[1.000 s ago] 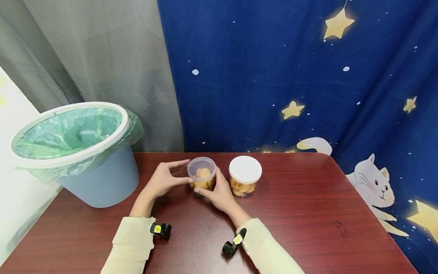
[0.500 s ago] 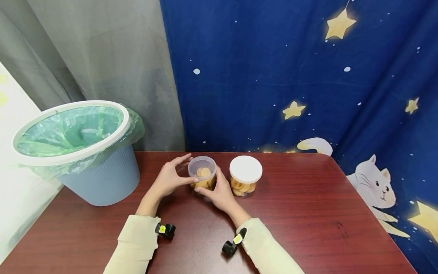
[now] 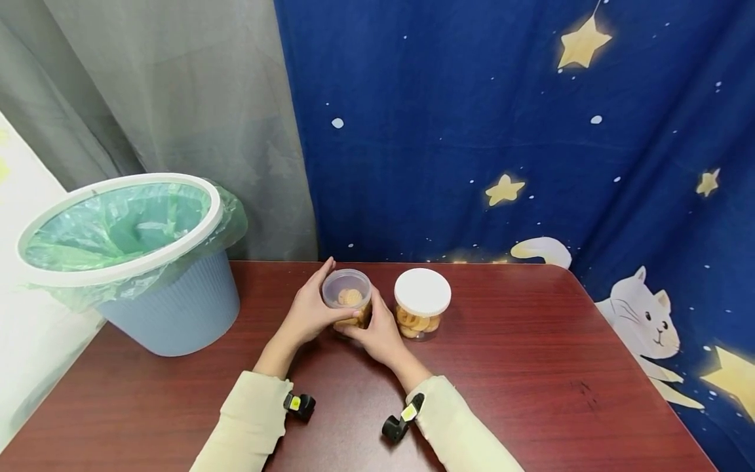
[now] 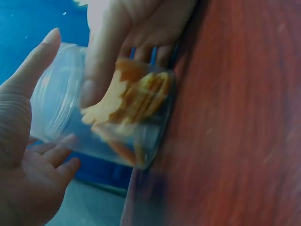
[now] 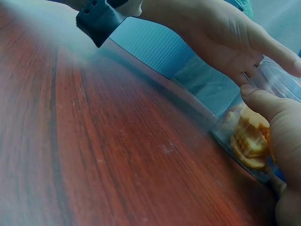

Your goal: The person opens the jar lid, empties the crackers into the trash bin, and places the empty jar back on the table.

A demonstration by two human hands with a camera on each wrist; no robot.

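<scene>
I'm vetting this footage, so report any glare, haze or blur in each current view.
Head: mostly crisp, with a faint sheen on the table between the sleeves and a washed-out white area at the left edge; left wrist: soft and bluish, the cookies slightly blurred; right wrist: pale haze across the upper left.

Between your left hand (image 3: pixel 308 311) and right hand (image 3: pixel 382 333) you have golden-brown cookies (image 3: pixel 350 298) in a clear jar (image 3: pixel 346 280); to their right, a white lid (image 3: pixel 423 292); leftward, a grey-blue bin (image 3: pixel 191 308); beyond, yellow-starred navy curtain (image 3: pixel 425 164); beneath, dark-streaked red-brown table (image 3: pixel 531 360).
</scene>
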